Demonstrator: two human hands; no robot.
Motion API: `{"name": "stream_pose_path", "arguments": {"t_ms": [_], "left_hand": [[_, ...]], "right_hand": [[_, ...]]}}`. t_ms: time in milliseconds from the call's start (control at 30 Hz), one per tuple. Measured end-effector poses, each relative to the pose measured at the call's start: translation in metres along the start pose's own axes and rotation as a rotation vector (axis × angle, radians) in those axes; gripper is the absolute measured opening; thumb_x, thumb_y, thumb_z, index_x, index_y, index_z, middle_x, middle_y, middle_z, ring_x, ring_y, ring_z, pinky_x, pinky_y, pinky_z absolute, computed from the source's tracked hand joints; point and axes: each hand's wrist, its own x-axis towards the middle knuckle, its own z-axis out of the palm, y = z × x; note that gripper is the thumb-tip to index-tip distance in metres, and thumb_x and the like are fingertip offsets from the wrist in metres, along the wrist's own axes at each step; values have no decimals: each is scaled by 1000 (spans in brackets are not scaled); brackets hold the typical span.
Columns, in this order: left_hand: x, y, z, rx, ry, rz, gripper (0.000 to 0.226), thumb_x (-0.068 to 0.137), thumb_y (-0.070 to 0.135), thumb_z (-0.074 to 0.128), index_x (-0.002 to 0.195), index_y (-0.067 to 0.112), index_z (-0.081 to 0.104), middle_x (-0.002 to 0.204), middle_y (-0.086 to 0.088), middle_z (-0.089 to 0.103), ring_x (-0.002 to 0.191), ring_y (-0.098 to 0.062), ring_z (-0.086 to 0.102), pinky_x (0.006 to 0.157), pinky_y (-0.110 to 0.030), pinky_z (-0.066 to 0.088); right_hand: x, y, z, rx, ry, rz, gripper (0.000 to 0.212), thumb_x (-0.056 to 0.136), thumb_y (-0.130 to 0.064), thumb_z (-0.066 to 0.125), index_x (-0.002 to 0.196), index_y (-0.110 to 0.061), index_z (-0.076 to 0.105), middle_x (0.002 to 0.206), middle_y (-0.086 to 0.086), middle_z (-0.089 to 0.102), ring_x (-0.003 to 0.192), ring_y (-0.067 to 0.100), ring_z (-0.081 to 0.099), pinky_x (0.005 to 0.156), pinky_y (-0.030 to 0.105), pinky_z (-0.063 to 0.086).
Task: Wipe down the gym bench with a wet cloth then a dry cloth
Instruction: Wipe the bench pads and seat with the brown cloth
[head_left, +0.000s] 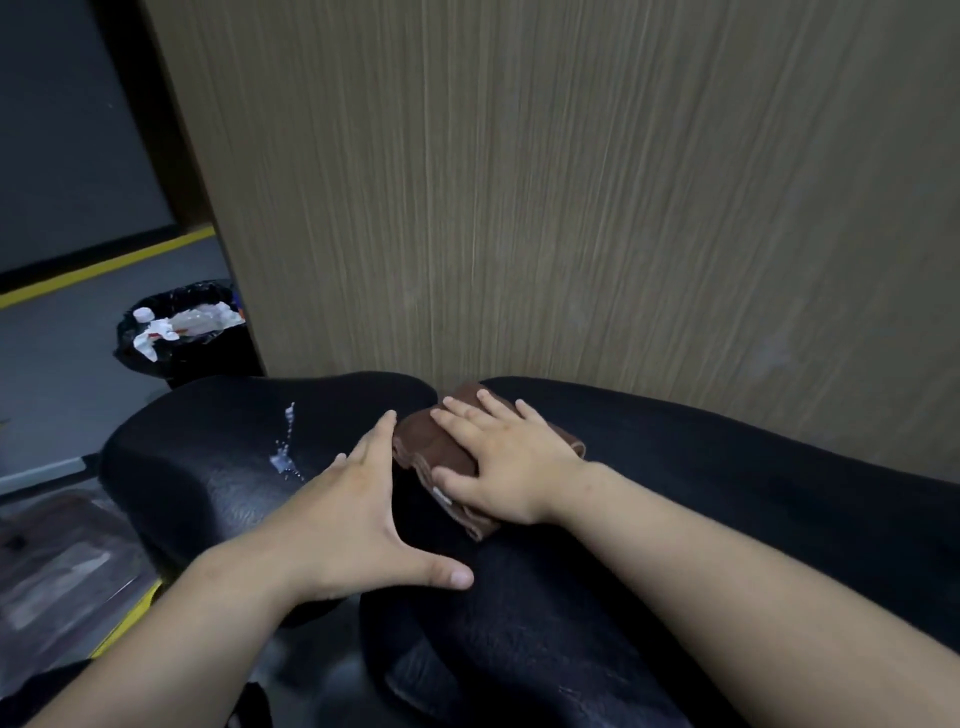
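Observation:
A black padded gym bench (727, 493) runs across the lower half of the view, with a separate seat pad (208, 457) on the left. A folded brown cloth (415, 441) lies at the gap between the two pads. My right hand (504, 457) presses flat on the cloth, fingers spread. My left hand (358, 514) rests flat on the bench just left of the cloth, fingers spread, its fingertips touching the cloth's edge. A wet, shiny streak (284, 452) marks the seat pad.
A wood-grain wall panel (571, 182) stands right behind the bench. A black bin (182, 338) lined with a bag and holding white rubbish sits on the grey floor at the left. Yellow floor stripes (104, 265) run beyond it.

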Motion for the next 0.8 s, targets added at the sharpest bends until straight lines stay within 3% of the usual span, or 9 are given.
{"name": "stream_pose_path", "arguments": {"t_ms": [133, 300, 533, 800], "left_hand": [[5, 10, 12, 223, 36, 88, 148, 40, 100, 55, 156, 33, -8, 164, 12, -15, 152, -12, 5, 124, -47, 5], [14, 17, 25, 358, -35, 61, 132, 48, 104, 36, 156, 35, 5, 166, 8, -6, 152, -12, -6, 119, -61, -4], [17, 33, 31, 390, -24, 93, 128, 50, 105, 16, 156, 34, 9, 166, 6, -1, 152, -13, 1, 121, -57, 0], [25, 75, 53, 450, -37, 182, 125, 52, 104, 10, 156, 34, 11, 166, 5, 1, 152, -14, 0, 122, -55, 5]], "right_hand": [[15, 22, -3, 31, 17, 115, 75, 94, -66, 32, 158, -35, 8, 166, -12, 3, 153, 21, -4, 121, 52, -1], [1, 38, 0, 46, 69, 261, 77, 93, -67, 29, 158, -32, 7, 167, -9, 3, 153, 25, -3, 121, 53, 0], [-73, 83, -1, 39, 103, 436, 77, 93, -68, 26, 158, -32, 6, 166, -11, 2, 153, 24, -2, 121, 53, 4], [-168, 136, -6, 20, 112, 596, 75, 93, -67, 25, 158, -33, 5, 166, -12, 2, 153, 22, -1, 122, 51, 5]]}}
